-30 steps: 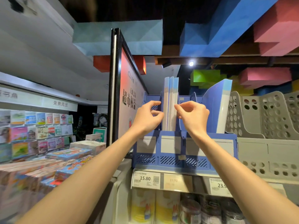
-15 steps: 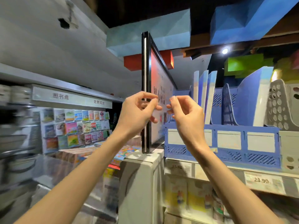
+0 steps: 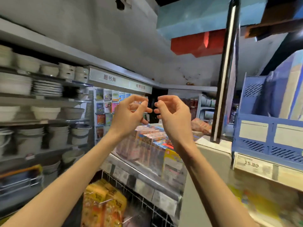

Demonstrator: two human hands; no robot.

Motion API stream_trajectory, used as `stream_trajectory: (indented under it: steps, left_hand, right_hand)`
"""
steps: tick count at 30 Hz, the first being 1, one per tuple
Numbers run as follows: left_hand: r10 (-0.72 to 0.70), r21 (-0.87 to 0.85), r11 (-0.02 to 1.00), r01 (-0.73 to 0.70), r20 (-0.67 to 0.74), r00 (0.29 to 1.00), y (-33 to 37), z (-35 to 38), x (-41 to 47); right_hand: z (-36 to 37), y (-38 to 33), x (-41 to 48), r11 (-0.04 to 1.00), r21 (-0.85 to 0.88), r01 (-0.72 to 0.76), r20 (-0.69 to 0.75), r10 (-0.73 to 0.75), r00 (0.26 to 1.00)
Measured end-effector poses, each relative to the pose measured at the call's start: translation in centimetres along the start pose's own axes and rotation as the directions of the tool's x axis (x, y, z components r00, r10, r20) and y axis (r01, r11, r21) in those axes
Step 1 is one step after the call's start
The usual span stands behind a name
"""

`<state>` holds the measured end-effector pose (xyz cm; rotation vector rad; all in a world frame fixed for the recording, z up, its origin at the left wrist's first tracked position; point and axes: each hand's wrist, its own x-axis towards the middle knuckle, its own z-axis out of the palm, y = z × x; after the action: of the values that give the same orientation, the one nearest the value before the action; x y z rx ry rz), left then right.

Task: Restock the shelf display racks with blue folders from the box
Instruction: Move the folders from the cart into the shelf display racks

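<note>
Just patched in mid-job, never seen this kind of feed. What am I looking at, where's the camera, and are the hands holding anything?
No machine here: the bare arms are a person's, and the one picture comes from a wide-angle camera on their head. The left hand and right hand are raised in mid-air, fingers loosely curled; nothing shows in either. At far right a blue rack stands above a price tag reading 15.80, with a folder standing in it. A black-framed sign stands beside the rack. Shelves at left carry bowls and plates; below the hands are books and, in a wire basket, yellow packets. The box is not in view.
</note>
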<state>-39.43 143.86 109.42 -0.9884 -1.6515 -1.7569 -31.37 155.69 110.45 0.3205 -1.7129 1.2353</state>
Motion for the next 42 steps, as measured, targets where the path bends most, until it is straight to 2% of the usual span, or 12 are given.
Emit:
stream_trajectory:
  steps: [5,7,15,20,24,27,32,36,38,42]
  left_hand:
    - [-0.013,-0.030,0.999,0.012,-0.057,0.998,-5.7,-7.1,0.3]
    - [-0.059,-0.027,0.998,0.057,-0.082,0.995,-8.1,-10.4,0.1]
    - [-0.289,-0.006,0.957,0.290,-0.110,0.951,-18.7,-21.4,-3.0]
    - [-0.446,0.062,0.887,0.457,-0.136,0.884,-26.7,-28.6,-8.5]
    - [-0.585,0.133,0.781,0.610,-0.186,0.790,-33.3,-33.3,-13.5]
    - [-0.676,0.175,0.683,0.709,-0.215,0.705,-37.8,-35.9,-17.6]
    - [-0.796,0.262,0.492,0.830,-0.253,0.551,-43.8,-40.1,-21.6]
    - [-0.850,0.366,0.350,0.862,-0.264,0.457,-48.0,-42.3,-23.1]
    - [-0.864,0.468,0.292,0.834,-0.245,0.439,-50.7,-43.8,-23.9]
    - [-0.859,0.709,0.224,0.669,-0.181,0.479,-54.3,-45.9,-25.5]
  right_hand:
    - [8.1,2.2,-1.5,0.999,0.036,-0.036,0.038,0.035,0.999]
    - [12.2,3.5,-2.4,0.996,0.042,-0.081,0.063,0.078,0.995]
    - [25.8,9.5,-8.9,0.960,0.067,-0.270,0.032,0.269,0.963]
    - [34.0,14.3,-14.8,0.891,0.023,-0.453,0.080,0.450,0.889]
    - [39.5,18.3,-19.8,0.808,0.011,-0.589,0.154,0.581,0.800]
    - [43.2,22.4,-23.8,0.718,-0.050,-0.694,0.198,0.688,0.698]
    - [48.4,30.0,-29.1,0.509,-0.102,-0.855,0.266,0.842,0.470]
    - [50.5,36.0,-32.1,0.390,-0.205,-0.898,0.253,0.907,0.336]
    - [51.9,39.6,-33.6,0.328,-0.262,-0.908,0.252,0.931,0.264]
    - [54.0,44.3,-35.8,0.300,-0.410,-0.861,0.291,0.938,0.188]
